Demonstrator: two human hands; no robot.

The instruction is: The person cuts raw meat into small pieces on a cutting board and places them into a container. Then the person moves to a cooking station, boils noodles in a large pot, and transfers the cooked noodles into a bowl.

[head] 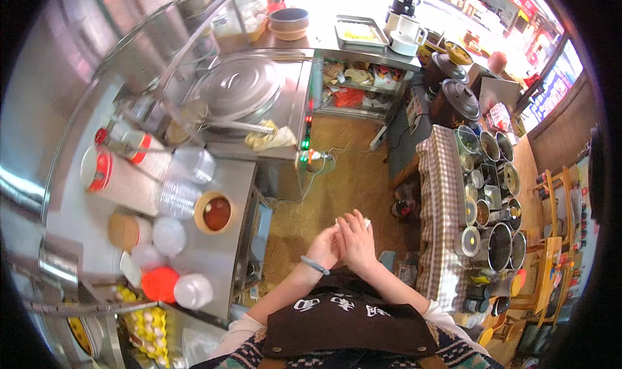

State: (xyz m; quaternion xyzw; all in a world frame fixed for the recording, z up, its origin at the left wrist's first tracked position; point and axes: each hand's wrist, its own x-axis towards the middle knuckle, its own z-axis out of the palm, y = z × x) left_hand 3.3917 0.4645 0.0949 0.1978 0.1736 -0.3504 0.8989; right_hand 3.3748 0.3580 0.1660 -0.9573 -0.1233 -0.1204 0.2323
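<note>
My left hand [324, 246], with a grey bangle [315, 265] at its wrist, is pressed against my right hand [357, 238] in front of my dark apron [340, 320]. A small piece of something white, perhaps a tissue [366, 221], shows between the hands; which hand grips it I cannot tell. Both hands are above the brown floor, between the two counters. To their left, a paper bowl [198, 212] holding a dark red-brown liquid [216, 213] stands on the steel counter [214, 252].
Stacked paper bowls [131, 184], plastic lids [169, 237] and egg trays [148, 332] are at left. A large lidded pot [238, 84] sits on the stove ahead. At right, a checkered cloth [437, 213] edges a table of containers [499, 246]. A cable [318, 172] hangs to the floor.
</note>
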